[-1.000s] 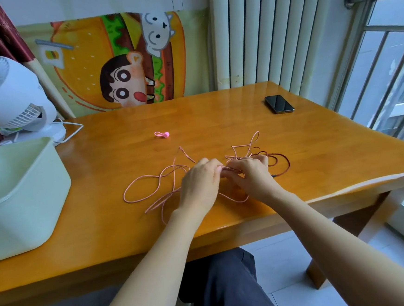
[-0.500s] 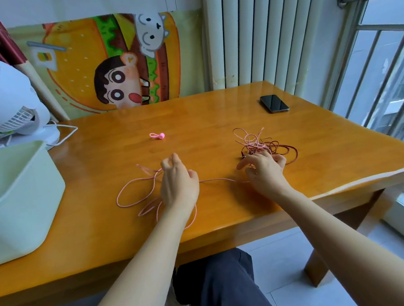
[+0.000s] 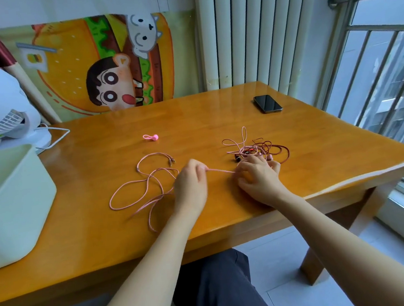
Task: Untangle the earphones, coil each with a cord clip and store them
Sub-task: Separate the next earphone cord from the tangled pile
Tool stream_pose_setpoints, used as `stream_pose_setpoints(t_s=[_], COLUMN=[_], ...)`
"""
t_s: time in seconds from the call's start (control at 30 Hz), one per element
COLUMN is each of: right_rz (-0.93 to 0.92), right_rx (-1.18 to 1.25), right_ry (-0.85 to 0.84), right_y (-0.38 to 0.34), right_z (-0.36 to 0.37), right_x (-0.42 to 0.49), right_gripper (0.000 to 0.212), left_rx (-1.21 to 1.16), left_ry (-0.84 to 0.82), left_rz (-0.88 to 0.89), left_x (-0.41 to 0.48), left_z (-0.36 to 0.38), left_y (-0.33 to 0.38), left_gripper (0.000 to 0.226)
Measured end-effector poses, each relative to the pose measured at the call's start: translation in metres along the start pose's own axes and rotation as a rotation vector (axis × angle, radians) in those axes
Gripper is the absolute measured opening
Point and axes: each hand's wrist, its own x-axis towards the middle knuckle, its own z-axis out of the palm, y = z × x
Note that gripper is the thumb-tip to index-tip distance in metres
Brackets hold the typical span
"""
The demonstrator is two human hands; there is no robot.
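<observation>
Between left hand (image 3: 191,185) and right hand (image 3: 259,175), both pinching it, a taut pink earphone cord (image 3: 220,171)

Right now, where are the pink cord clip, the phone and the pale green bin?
pink cord clip (image 3: 155,137), head view, on its round ball end.
phone (image 3: 267,103), head view, middle of its dark screen.
pale green bin (image 3: 19,203), head view, on its near outer wall.
</observation>
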Motion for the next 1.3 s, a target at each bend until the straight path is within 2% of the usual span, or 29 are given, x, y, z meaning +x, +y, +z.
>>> stream_pose_setpoints(t_s=[0.1,0.17,0.23,0.3,0.37,0.43,0.5,0.57,0.67,0.77,0.87,0.97,1.07,1.13,1.23,1.3], right_rz=[0.06,0.083,0.074,0.027,-0.011,-0.068,-0.171,-0.268,-0.294,-0.275,-0.154,-0.018,0.017,0.049,0.02,-0.007], right_rx=[0.009,-0.009,-0.022,-0.023,-0.038,-0.026,0.028,0.068,0.154,0.135,0.052,-0.062,-0.157,-0.166,-0.141,-0.103], right_ry=[0.148,0.206,0.213,0.246,0.283,0.296,0.276,0.238,0.174,0.081,0.028,0.121,0.208,0.202,0.216,0.209], right_y=[-0.005,-0.013,-0.022,-0.032,-0.045,-0.054,-0.061,-0.066,-0.067,-0.055,-0.043,-0.037,-0.034,-0.033,-0.034,-0.04], right_z=[0.006,0.009,0.012,0.015,0.016,0.017,0.016,0.014,0.011,0.012,0.015,0.016,0.017,0.016,0.015,0.016], right_x=[0.004,0.008,0.01,0.011,0.012,0.013,0.015,0.015,0.009,0.005,0.006,0.01,0.014,0.014,0.013,0.012], right_gripper=[0.01,0.011,0.016,0.013,0.008,0.007,0.013,0.018,0.015,0.014,0.01,0.013,0.014,0.015,0.014,0.014], left_rx=[-0.148,-0.222,-0.162,-0.047,0.009,0.004,0.013,0.09,0.189,0.245,0.272,0.203,0.099,0.022,0.043,0.103], left_ry=[0.333,0.465,0.456,0.422,0.477,0.553,0.417,0.142,-0.103,-0.132,-0.016,0.207,0.417,0.48,0.463,0.469], left_rz=[-0.224,-0.364,-0.416,-0.38,-0.231,0.086,0.39,0.504,0.337,0.233,0.172,-0.038,-0.255,-0.349,-0.341,-0.206], left_x=[0.006,0.008,0.01,0.007,0.003,-0.001,-0.001,0.0,0.0,-0.004,-0.006,0.0,0.003,0.004,0.003,-0.002], left_z=[-0.019,-0.032,-0.043,-0.048,-0.052,-0.055,-0.053,-0.043,-0.025,-0.019,-0.023,-0.032,-0.043,-0.05,-0.055,-0.054], left_y=[-0.002,-0.009,-0.024,-0.034,-0.034,-0.021,-0.006,0.003,-0.003,-0.015,-0.022,-0.029,-0.035,-0.041,-0.044,-0.034], left_gripper=[0.029,0.03,0.026,0.022,0.034,0.038,0.04,0.045,0.038,0.028,0.028,0.028,0.028,0.028,0.024,0.029])
